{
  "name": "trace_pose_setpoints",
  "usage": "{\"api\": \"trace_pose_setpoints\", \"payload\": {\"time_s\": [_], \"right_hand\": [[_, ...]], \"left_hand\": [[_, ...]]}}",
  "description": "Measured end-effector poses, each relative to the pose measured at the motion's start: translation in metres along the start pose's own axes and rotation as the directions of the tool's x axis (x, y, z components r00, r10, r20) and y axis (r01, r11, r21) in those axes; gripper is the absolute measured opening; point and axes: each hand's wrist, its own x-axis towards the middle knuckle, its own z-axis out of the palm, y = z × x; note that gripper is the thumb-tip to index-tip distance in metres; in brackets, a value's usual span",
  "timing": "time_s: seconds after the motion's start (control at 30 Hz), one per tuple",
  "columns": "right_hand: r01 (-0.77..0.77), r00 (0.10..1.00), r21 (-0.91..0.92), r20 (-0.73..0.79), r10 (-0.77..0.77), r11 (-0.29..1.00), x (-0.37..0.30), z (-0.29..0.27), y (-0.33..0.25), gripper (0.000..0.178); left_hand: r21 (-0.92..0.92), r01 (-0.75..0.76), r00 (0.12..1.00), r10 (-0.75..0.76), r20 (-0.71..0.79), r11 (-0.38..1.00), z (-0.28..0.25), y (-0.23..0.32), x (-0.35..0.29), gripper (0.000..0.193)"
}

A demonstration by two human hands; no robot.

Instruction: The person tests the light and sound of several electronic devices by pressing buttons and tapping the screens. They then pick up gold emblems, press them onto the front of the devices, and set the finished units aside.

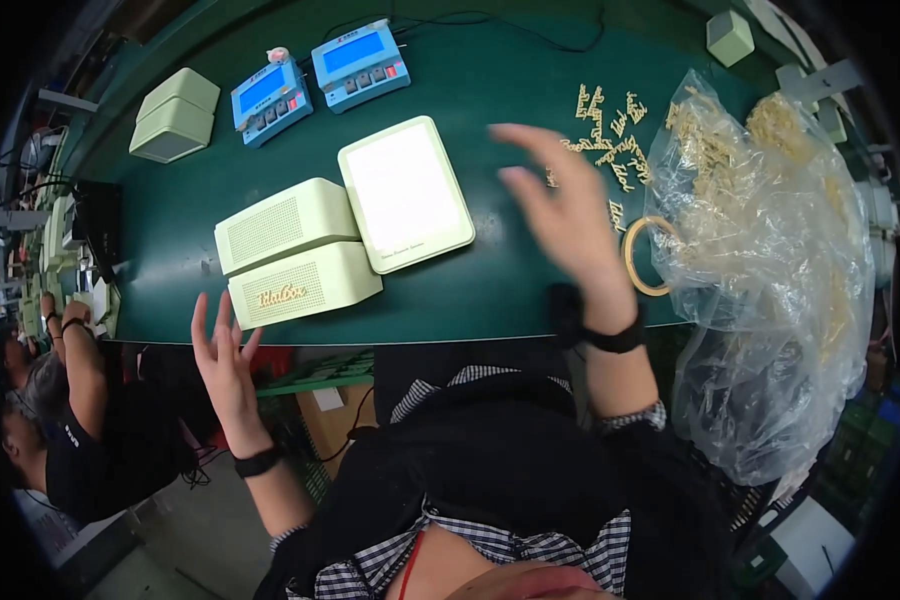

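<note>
My left hand point(226, 372) is at the table's front edge, fingers spread and holding nothing, just below a pale green box-shaped unit point(345, 280) with a dotted grille and gold lettering on its front. Behind that unit lies a similar one point(295, 215) whose grille bears no lettering. A third pale green unit point(410, 195), with a white panel facing up, rests against their right ends. To the right of it my right hand point(570, 205), slightly blurred, hovers over the table with thumb and fingers apart and nothing between them. Several loose gold letter pieces point(610, 135) lie beyond that hand.
A clear plastic bag point(770, 270) of gold pieces covers the table's right side, with a tape roll point(650, 256) at its edge. Two blue devices with screens point(360, 65) stand at the back, beside stacked green units point(175, 115). Other people point(80, 420) sit at the left.
</note>
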Motion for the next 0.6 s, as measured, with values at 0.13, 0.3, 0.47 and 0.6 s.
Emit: {"api": "trace_pose_setpoints", "payload": {"time_s": [0.13,0.3,0.47,0.6], "right_hand": [[-0.037,0.999,-0.631,-0.015,0.035,0.775,-0.034,-0.050,0.061,0.030],[0.006,0.983,-0.628,0.148,0.112,0.779,-0.007,-0.045,0.054,0.019],[0.044,0.999,-0.443,0.040,-0.030,0.896,0.005,-0.035,0.000,0.012],[0.340,0.937,-0.252,0.167,-0.306,0.906,0.034,0.027,-0.080,0.017]], "left_hand": [[0.196,-0.093,0.995,0.101,-0.029,0.976,0.002,-0.011,-0.005,0.051],[0.094,-0.104,0.982,0.117,-0.145,0.990,-0.005,-0.006,-0.014,0.055],[0.179,-0.234,0.969,0.244,-0.034,0.956,0.005,0.011,0.004,0.059],[0.236,-0.424,0.900,0.379,0.213,0.874,0.015,0.007,0.046,0.068]]}}
